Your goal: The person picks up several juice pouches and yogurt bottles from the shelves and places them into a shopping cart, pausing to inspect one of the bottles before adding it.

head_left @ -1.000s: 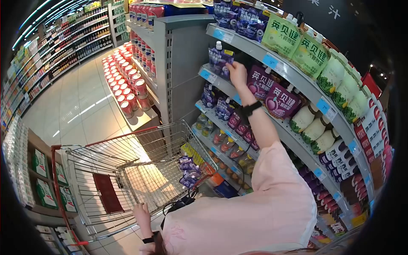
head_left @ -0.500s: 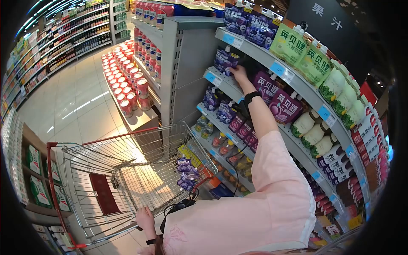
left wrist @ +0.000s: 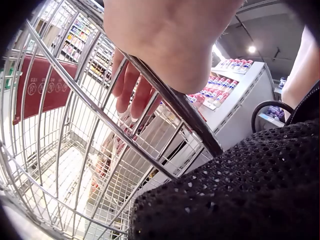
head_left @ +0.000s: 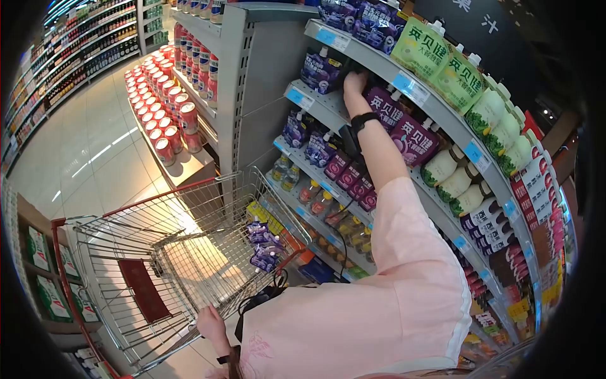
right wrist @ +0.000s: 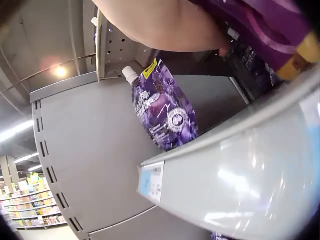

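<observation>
My right hand [head_left: 355, 82] reaches deep into an upper shelf, beside a purple spouted drink pouch [head_left: 320, 71] standing at the shelf's left end. In the right wrist view, that pouch [right wrist: 165, 110] stands upright, apart from the hand. Farther in, a fingertip shows close to a darker purple pouch [right wrist: 255, 62]; the other fingers are hidden, and I cannot tell whether they hold it. My left hand [head_left: 211, 323] grips the near rim of the shopping cart [head_left: 145, 292], its fingers [left wrist: 135, 97] curled over the bar. Several purple pouches [head_left: 265, 245] lie inside the cart.
Larger plum-coloured pouches [head_left: 413, 140] stand right of my reaching arm, and green pouches [head_left: 421, 50] line the shelf above. Red cans [head_left: 165, 150] are stacked on a low platform beyond the cart. A black cable [head_left: 344, 237] hangs in front of the lower shelves.
My right hand has let go of the front purple pouch, now standing on the shelf, and moved right and deeper in behind it. The left hand stays at the cart's rim.
</observation>
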The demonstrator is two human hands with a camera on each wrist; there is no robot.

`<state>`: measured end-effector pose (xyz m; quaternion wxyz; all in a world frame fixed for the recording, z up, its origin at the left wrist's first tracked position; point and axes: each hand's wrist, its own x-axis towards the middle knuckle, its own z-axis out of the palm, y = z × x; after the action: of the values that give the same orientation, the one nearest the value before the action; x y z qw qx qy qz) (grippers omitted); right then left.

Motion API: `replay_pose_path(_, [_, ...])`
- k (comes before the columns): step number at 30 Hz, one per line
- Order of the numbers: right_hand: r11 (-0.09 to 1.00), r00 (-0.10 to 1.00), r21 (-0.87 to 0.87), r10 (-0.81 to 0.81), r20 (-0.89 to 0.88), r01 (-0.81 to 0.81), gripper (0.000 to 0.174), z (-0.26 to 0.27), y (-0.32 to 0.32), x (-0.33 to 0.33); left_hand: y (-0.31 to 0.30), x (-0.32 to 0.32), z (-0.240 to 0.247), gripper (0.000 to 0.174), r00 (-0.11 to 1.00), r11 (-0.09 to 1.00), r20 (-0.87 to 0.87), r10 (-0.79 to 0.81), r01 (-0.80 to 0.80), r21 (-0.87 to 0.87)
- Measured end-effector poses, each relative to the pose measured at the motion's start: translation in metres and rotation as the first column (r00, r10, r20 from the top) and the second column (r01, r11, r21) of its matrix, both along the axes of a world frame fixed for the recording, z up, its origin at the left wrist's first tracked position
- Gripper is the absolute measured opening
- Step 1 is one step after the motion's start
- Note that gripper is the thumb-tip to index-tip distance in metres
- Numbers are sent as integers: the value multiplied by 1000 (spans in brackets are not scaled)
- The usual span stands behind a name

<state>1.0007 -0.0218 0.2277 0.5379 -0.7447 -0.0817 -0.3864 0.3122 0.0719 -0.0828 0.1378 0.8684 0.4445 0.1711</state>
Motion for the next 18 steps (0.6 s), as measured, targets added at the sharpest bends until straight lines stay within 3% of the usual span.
replay_pose_path(4, [938,959,-256,-266,-94,235,43,17,-2,21,0,-2,-3,29,1000,1000,-24,4,-3,7])
replay_pose_path(7, [848,922,-412,-384,-45,333,42,24,-11,14,0,-3,-9,30,998,999,-53,17,-15,38])
replay_pose_path(14, [744,867,-507,-498,12,435,41,27,-14,3,1,-3,-18,30,999,997,-18,47,-45,67])
replay_pose_path(18, [725,859,-522,-512,27,449,40,28,-14,-2,0,-3,11,29,988,989,-147,39,-59,-132])
